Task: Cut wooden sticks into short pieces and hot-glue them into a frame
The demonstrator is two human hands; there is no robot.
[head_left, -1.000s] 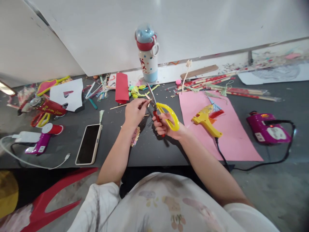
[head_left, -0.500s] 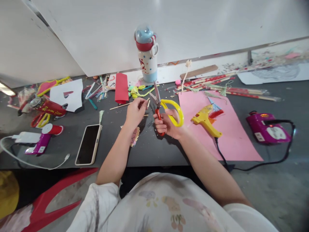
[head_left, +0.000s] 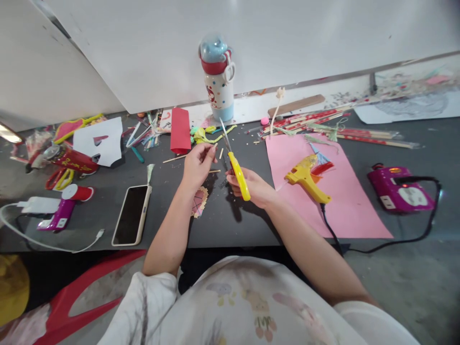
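Note:
My right hand (head_left: 251, 186) grips a pair of scissors (head_left: 238, 176), turned edge-on with the blades pointing up and away and the yellow handle facing me. My left hand (head_left: 199, 165) is closed in a pinch just left of the blades. Whatever its fingertips hold, if anything, is too small to make out. Beside those fingertips lies a short piece of stick (head_left: 221, 154), with another short stick (head_left: 214, 171) below it. Near my left wrist sits a round pink piece edged with wooden bits (head_left: 199, 202), partly covered by my forearm.
A bottle (head_left: 217, 81) stands at the back. To the right, a yellow glue gun (head_left: 308, 178) rests on pink paper (head_left: 345, 211), its cord near a purple power strip (head_left: 399, 188). On the left are a phone (head_left: 131, 214), a red can (head_left: 70, 160) and a thread spool (head_left: 77, 192).
My right hand has rotated the scissors from showing both handle loops to edge-on, and the blades look closer together. My left hand has shifted slightly left.

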